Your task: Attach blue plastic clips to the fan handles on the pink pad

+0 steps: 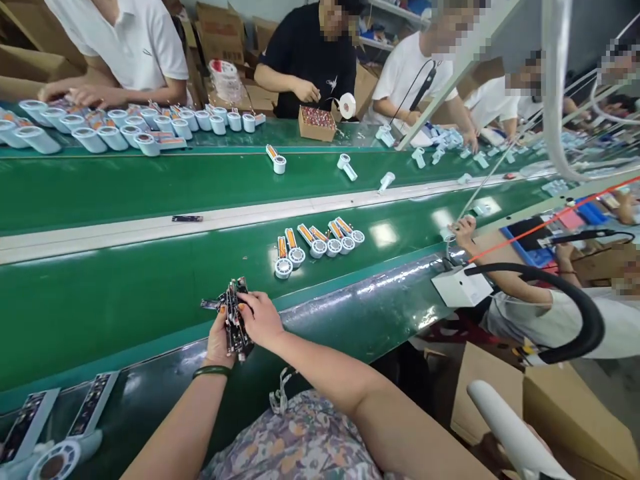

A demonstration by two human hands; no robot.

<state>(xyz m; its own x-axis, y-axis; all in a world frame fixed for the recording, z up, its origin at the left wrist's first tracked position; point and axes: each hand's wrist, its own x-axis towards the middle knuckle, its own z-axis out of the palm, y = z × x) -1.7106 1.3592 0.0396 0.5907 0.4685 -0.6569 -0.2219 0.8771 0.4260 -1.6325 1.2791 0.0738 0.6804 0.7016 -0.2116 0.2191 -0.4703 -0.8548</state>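
Note:
Both my hands meet over the near edge of the green conveyor belt (125,293). My left hand (218,343), with a green bangle on its wrist, is closed round a stack of small black circuit boards (234,320). My right hand (260,319) pinches the same stack from the right side, fingertips on its top. One board sticks out to the left. A row of several white round parts with orange strips (320,243) lies on the belt beyond my hands.
Two white holders with dark boards (55,427) sit at the near left edge. Other people work across the belt, with many white cylinders (100,130) before them. A person sits to my right near a white box (461,285), a black hose (575,300) and cardboard boxes (565,407).

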